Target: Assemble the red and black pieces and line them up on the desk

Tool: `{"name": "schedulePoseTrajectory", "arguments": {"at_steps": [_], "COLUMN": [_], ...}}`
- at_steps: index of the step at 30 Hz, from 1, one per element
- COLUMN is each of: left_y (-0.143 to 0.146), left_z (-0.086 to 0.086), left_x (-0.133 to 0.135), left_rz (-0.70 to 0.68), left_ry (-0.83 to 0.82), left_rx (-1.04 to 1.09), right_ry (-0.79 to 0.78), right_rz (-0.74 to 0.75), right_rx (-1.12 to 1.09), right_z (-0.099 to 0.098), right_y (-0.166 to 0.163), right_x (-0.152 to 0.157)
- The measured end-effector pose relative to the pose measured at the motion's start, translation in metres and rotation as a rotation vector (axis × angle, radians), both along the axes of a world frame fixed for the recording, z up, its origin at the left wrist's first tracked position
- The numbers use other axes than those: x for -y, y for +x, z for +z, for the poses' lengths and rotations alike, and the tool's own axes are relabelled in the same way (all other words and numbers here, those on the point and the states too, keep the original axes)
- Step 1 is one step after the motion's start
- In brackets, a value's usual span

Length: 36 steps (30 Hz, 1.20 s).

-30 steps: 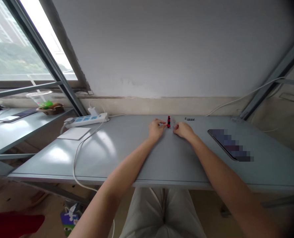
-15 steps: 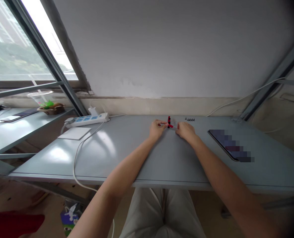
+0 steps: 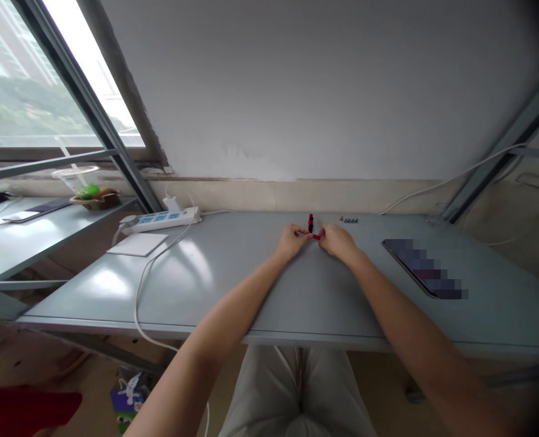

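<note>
My left hand point(image 3: 292, 242) is closed in a pinch around a small red piece point(image 3: 316, 237) just above the grey desk. From the other side my right hand point(image 3: 337, 241), its fingers closed too, meets the right end of the same piece. Just behind the fingertips lies a short red-and-black object point(image 3: 311, 222) like a small screwdriver handle; its exact kind is too small to tell. Something clear beside it is mostly hidden by my right fingers. To the right, several small grey metal pieces point(image 3: 350, 221) sit in a row.
A phone point(image 3: 422, 267) lies to the right on the desk point(image 3: 306, 303). At the left are a white power strip point(image 3: 162, 220), a flat white square point(image 3: 138, 245) and a white cable point(image 3: 138, 291) running over the front edge. The wall point(image 3: 324, 109) rises behind.
My right hand has shifted slightly left, closing on the red piece. The piece has come a little nearer to me, away from the red-and-black object. The clear thing is now more covered.
</note>
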<state>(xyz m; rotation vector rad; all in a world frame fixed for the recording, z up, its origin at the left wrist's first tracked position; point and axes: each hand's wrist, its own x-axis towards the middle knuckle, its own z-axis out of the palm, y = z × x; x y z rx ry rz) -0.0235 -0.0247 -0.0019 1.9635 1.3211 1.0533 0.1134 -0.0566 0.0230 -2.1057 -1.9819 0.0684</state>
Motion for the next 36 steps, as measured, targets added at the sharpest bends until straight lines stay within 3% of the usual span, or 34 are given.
{"name": "schedulePoseTrajectory", "arguments": {"at_steps": [12, 18, 21, 24, 27, 36], "left_y": [0.000, -0.004, -0.016, -0.035, -0.052, -0.062], "left_z": [0.005, 0.005, 0.008, 0.010, 0.007, -0.008], "left_x": [0.006, 0.002, -0.011, -0.027, -0.037, -0.045], "left_rz": [-0.091, -0.149, -0.045, 0.184, 0.331, 0.356], "left_ry": [-0.215, -0.273, -0.176, -0.010, 0.004, -0.132], "left_rx": [0.232, 0.156, 0.058, -0.092, -0.187, -0.289], "right_ry": [-0.018, -0.022, 0.000, -0.012, -0.051, -0.048], "right_rz": [0.106, 0.176, 0.160, 0.131, 0.110, -0.047], "right_rx": [-0.144, -0.308, -0.327, -0.257, -0.160, -0.004], "right_z": [-0.001, 0.000, -0.003, -0.006, -0.008, -0.005], "right_y": [-0.004, -0.006, -0.005, -0.003, -0.001, 0.008], "right_x": [0.000, -0.002, -0.004, -0.006, -0.006, -0.005]}}
